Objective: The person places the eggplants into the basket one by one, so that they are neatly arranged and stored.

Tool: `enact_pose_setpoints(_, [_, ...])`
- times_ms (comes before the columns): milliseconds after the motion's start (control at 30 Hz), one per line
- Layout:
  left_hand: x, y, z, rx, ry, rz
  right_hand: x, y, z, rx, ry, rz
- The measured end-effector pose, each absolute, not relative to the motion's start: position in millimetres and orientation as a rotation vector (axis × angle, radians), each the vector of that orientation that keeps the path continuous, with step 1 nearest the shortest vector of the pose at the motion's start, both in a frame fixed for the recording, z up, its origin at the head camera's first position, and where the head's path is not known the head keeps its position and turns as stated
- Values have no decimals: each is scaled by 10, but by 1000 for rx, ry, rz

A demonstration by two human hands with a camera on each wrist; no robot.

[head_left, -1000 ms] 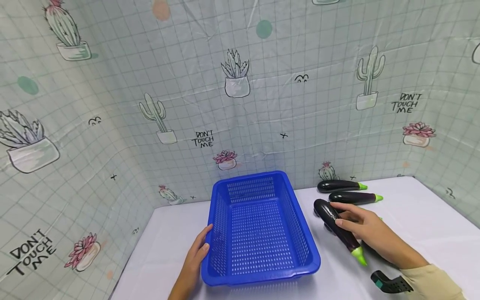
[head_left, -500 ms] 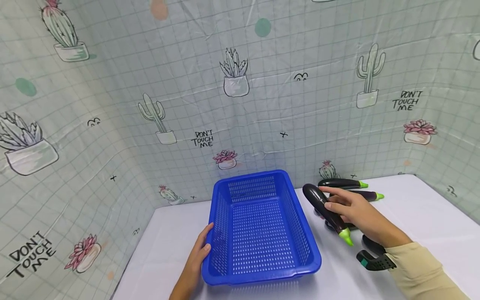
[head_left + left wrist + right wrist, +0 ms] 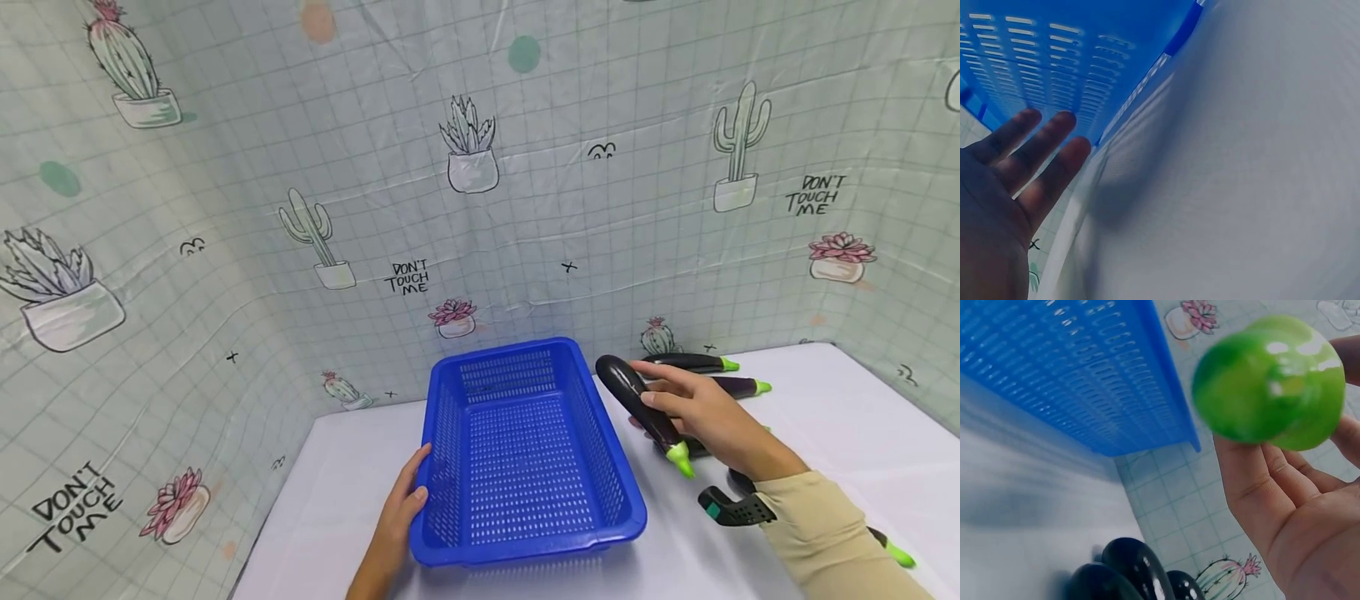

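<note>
A glossy black eggplant [image 3: 636, 400] with a green stem end is held in my right hand [image 3: 708, 417], thumb on the near side and fingers behind it. It hangs tilted just right of a blue perforated plastic basket [image 3: 536, 550], above the table. In the right wrist view its green end [image 3: 1272, 384] faces the camera. My left hand [image 3: 392, 525] rests against the basket's left side. The left wrist view shows straight fingers [image 3: 1054, 181] against the outer wall, with the thumb out of sight there.
Behind and below my right hand lie several more eggplants, including one at the back [image 3: 693, 362], another in front of it [image 3: 738, 386] and one by the sleeve [image 3: 892, 548]. A cactus-print cloth [image 3: 525, 225] surrounds the white table [image 3: 300, 517].
My right hand has lifted the eggplant and carried it leftward and away from me, closer to the basket's right rim. The left hand stays at the basket.
</note>
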State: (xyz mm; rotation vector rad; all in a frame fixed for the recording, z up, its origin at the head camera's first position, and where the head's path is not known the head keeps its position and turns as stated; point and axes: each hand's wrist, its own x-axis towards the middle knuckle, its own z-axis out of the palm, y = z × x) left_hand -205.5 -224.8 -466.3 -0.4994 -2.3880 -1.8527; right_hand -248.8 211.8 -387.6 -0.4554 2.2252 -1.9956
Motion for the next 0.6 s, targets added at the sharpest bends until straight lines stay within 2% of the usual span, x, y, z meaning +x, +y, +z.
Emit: enact_pose_setpoints(600, [-2038, -2237, -4671, -448, -2402, -1869, -2694, 2017, -3663, -501, 2204, -1880])
